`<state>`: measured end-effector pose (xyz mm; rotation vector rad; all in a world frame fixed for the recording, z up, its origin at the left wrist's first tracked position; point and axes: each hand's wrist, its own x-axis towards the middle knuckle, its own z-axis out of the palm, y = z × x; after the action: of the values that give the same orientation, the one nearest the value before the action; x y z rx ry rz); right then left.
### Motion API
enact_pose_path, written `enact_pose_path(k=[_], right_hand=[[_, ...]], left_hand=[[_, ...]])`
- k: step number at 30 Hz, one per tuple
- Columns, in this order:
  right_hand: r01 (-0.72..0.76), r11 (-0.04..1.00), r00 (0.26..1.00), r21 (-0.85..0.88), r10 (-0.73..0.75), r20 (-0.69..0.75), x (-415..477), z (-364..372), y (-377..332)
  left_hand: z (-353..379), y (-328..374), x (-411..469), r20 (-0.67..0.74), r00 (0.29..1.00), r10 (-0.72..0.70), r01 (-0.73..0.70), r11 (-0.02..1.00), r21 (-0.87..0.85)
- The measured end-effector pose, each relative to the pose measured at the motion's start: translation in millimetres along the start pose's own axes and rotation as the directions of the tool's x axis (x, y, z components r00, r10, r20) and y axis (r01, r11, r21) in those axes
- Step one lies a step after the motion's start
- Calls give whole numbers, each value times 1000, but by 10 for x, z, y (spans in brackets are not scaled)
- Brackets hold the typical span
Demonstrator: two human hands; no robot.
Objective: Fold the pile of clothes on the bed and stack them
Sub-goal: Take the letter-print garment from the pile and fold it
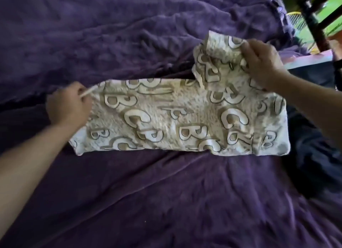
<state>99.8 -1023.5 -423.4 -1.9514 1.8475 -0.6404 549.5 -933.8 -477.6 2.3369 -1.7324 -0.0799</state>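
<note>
Head view shows the cream letter-print garment (166,118) lying flat on the purple bed (148,192), stretched between the two hands. The left hand (68,105) pinches its left end with curled fingers, and the right hand (262,63) grips a bunched, lifted flap at its far right end. A dark cloth (314,155) lies beneath the right forearm.

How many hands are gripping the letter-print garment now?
2. The left hand pinches the letter-print garment at its left end; the right hand grips the bunched part at its upper right.
</note>
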Motion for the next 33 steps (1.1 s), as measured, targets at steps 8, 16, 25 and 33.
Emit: enact_pose_path(k=[8,16,25,33], right_hand=[[-338,934,940,-118,341,-1,181,291,615],[-723,690,673,-34,714,194,-1401,308,1368],[-675,737,736,22,672,82,-1211,-261,1551],[-361,887,925,-287,380,13,-667,57,1108]], left_hand=[[555,791,-277,137,960,246,-252,967,27],[1098,1188,-1517,514,744,426,-523,851,52],[757,1385,-1211,425,657,623,-649,754,-101],[759,1572,-1351,536,680,500,-438,864,-249]])
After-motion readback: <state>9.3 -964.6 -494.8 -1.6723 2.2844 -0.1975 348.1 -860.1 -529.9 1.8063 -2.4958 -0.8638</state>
